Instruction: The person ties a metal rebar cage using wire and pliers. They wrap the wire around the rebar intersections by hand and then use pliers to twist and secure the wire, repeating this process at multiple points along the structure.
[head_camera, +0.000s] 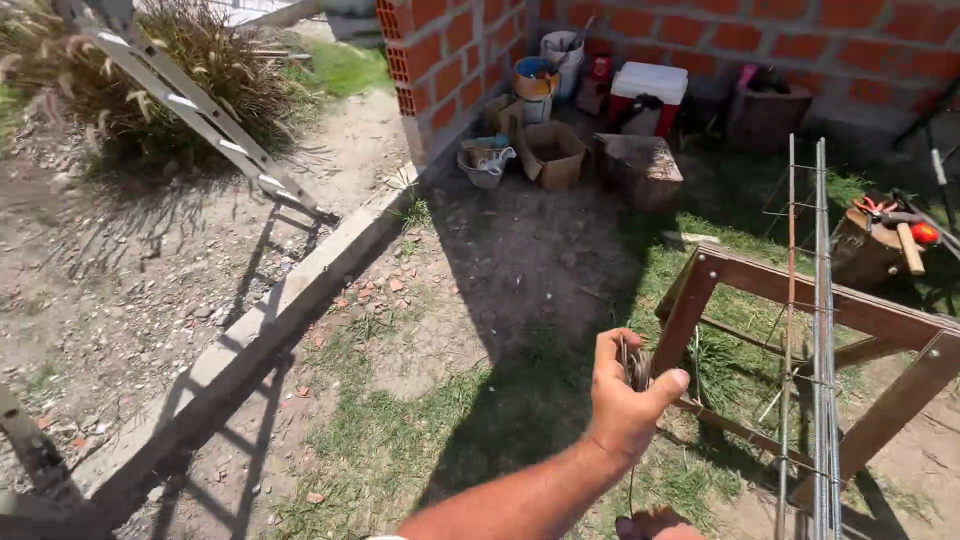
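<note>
Presently, one hand (625, 400) is raised in the centre foreground, its forearm entering from the lower edge of the frame. Which arm it belongs to cannot be determined with certainty; by thumb position it reads as the left hand. The fingers are curled closed around a small coil of tie wire (636, 370), with the thumb extended to the right across the coil. A single thin strand hangs down from the grip toward the bottom edge.

A second hand (658, 525) shows only as knuckles at the bottom edge, just below the hanging strand. Whether it is open or closed cannot be told.

To the right of the raised hand, one rebar cage (822, 330) of long steel bars with thin wire stirrups lies across one wooden trestle (800, 290). The coil is near the trestle's leg, not touching it.

Item count elsewhere:
- One aluminium ladder (190, 110), leaning at upper left.
- One concrete beam (290, 300), running diagonally along the ground.
- One brick wall (700, 30) along the top.
- One cardboard box (552, 152) at the wall base.
- One red-and-white cooler (648, 92).
- Several buckets (537, 78), exact number unclear.
- One log stump (868, 250) at right, carrying hand tools, including a wooden-handled one.
</note>
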